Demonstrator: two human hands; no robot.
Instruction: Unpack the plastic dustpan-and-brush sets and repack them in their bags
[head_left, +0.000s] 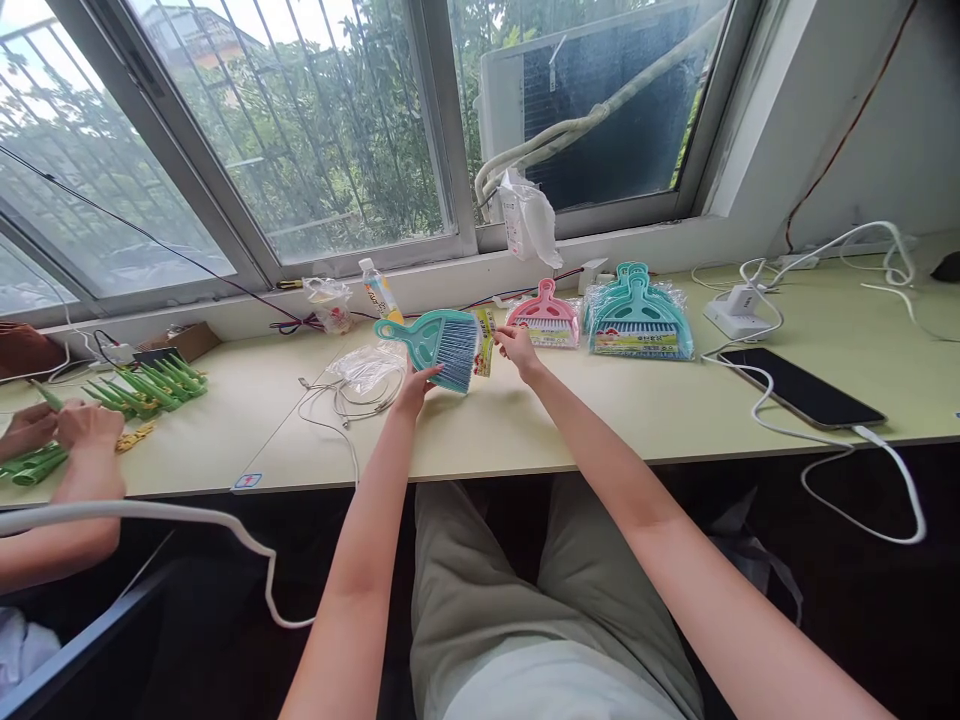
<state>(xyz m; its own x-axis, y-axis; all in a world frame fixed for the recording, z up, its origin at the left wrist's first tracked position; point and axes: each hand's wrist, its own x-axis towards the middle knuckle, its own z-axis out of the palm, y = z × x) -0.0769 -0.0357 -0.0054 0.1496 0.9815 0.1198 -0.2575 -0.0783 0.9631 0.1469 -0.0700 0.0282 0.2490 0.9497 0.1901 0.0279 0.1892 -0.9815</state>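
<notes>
My left hand [415, 386] is closed around the lower edge of a teal dustpan-and-brush set [430, 340], held above the table with its handle to the left. Grey-blue bristles [455, 352] face right. Between the fingers of my right hand [517, 350] is a yellow printed label card [484, 342], pinched at its right side, close against the bristle ends. Just beyond my right hand lies a pink dustpan set [545, 315] in clear wrap. To its right sit teal dustpan sets [637, 315], also wrapped and overlapping.
A pale table [525, 430] runs under the window. Cables [352, 400] and crumpled plastic [367, 365] lie left of my hands; a bottle [380, 292] stands behind. A phone [806, 387] charges at right. At far left another person's hands [86, 425] handle green pieces [150, 388].
</notes>
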